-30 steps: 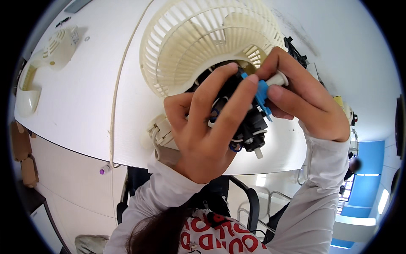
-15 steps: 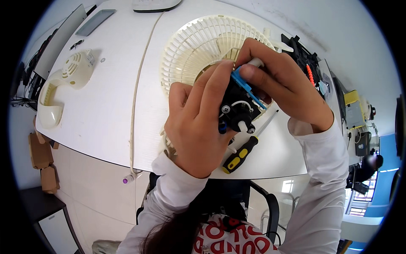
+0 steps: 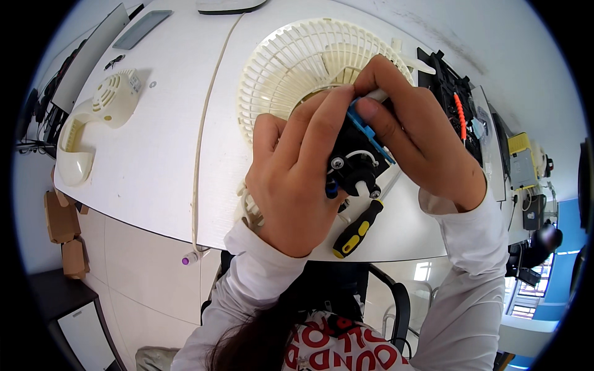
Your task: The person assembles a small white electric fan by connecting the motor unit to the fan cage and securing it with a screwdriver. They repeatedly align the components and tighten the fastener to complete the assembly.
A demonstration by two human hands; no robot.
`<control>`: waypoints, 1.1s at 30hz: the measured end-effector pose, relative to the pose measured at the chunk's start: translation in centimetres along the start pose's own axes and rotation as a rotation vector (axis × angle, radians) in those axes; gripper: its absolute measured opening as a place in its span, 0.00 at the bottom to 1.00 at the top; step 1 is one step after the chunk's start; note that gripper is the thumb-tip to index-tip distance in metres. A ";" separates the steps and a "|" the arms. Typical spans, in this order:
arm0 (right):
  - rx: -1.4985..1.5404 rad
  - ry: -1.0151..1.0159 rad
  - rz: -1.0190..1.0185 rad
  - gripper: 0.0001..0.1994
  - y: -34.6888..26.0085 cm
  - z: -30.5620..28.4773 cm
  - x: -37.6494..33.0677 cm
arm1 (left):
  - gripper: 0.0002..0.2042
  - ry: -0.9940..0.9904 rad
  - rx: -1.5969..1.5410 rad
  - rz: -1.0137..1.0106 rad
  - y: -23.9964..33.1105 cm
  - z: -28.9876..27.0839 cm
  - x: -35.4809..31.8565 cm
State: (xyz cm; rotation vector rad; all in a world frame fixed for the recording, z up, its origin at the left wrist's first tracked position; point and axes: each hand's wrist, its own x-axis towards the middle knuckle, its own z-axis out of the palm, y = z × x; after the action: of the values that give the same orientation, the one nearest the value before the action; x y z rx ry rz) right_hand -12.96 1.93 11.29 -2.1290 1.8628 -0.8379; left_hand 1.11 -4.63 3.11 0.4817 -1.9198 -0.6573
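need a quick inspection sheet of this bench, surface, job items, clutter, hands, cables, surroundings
surface: white table, curved front edge.
job's things: black motor unit with blue part and white shaft, held above the cream fan grille.
clutter: yellow-and-black screwdriver near the edge; cream fan housing at left; black tray with an orange part at right.
hands: left hand wraps the motor unit; right hand pinches its top, thumb on the blue part.
cables: cream cord runs across the table and over its front edge.
surroundings: cardboard boxes on the floor at left; black chair below.
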 end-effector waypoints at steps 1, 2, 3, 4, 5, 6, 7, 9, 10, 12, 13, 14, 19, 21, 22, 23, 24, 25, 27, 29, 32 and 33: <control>-0.012 0.014 -0.003 0.07 -0.1 0.1 0.0 | 0.37 0.003 -0.020 -0.011 0.0 0.1 0.1; -0.018 0.007 0.009 0.06 -0.1 0.0 0.0 | 0.37 0.006 -0.039 -0.022 0.0 0.2 0.1; -0.019 0.004 0.014 0.06 -0.2 0.0 0.0 | 0.36 0.009 -0.052 -0.029 0.0 0.3 0.1; -0.021 0.001 0.021 0.06 -0.3 0.0 0.0 | 0.36 0.008 -0.050 -0.028 0.0 0.3 0.1; -0.022 -0.001 0.025 0.06 -0.2 0.0 0.0 | 0.36 0.008 -0.048 -0.026 -0.1 0.4 0.0; -0.022 0.000 0.031 0.06 -0.2 0.1 0.0 | 0.35 0.005 -0.045 -0.025 -0.1 0.3 0.0; -0.022 -0.001 0.036 0.06 -0.2 0.1 0.0 | 0.35 -0.003 -0.042 -0.030 -0.1 0.2 0.1; -0.020 -0.019 0.062 0.06 -0.2 0.2 0.2 | 0.35 -0.020 -0.038 -0.037 -0.1 0.2 0.5; -0.021 -0.027 0.075 0.06 -0.2 0.1 0.2 | 0.35 -0.006 -0.042 -0.020 -0.1 0.3 0.5; 0.034 0.006 0.045 0.07 0.0 0.3 0.0 | 0.35 0.020 -0.046 0.019 -0.3 0.5 0.4; 0.062 0.025 0.029 0.07 0.1 0.4 -0.1 | 0.35 0.029 -0.032 0.054 -0.5 0.5 0.3; 0.119 0.024 0.039 0.09 0.4 0.5 -0.2 | 0.35 0.037 -0.018 0.089 -0.8 0.4 0.3; 0.572 -0.059 0.261 0.17 0.0 -0.5 -0.9 | 0.32 0.043 -0.067 0.088 -1.3 0.0 0.0; 0.495 0.037 0.246 0.17 0.5 -0.2 -1.4 | 0.33 0.068 -0.048 0.058 -1.2 0.3 0.4; 0.454 0.085 0.239 0.18 0.9 -0.1 -1.6 | 0.33 0.082 -0.039 0.044 -1.0 0.6 0.6; 0.423 0.141 0.177 0.16 1.4 0.1 -2.1 | 0.33 0.128 -0.052 0.032 -1.0 1.0 0.6; 0.354 0.189 0.133 0.16 1.9 0.5 -2.5 | 0.32 0.130 -0.053 0.027 -1.0 1.0 0.6; 0.284 0.236 0.090 0.16 2.3 1.0 -3.1 | 0.32 0.132 -0.054 0.022 -1.0 1.1 0.6; 0.154 0.277 0.078 0.15 1.9 1.2 -4.0 | 0.31 0.130 -0.062 0.005 -1.1 1.2 0.5; 0.059 0.357 -0.005 0.16 2.2 2.4 -4.9 | 0.31 0.123 -0.075 -0.018 -1.4 1.3 0.5; 0.106 0.435 -0.007 0.22 1.6 4.1 -5.9 | 0.30 0.097 -0.107 -0.080 -1.3 1.2 0.4; 0.129 0.470 -0.015 0.23 1.7 4.8 -5.9 | 0.33 0.168 -0.158 -0.082 -1.6 1.7 0.4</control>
State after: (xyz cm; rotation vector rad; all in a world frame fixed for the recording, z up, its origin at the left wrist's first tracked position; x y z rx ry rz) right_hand -12.14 6.16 4.84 -1.9910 1.9242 -1.5244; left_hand -0.52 -5.71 1.82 0.5015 -1.6825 -0.7901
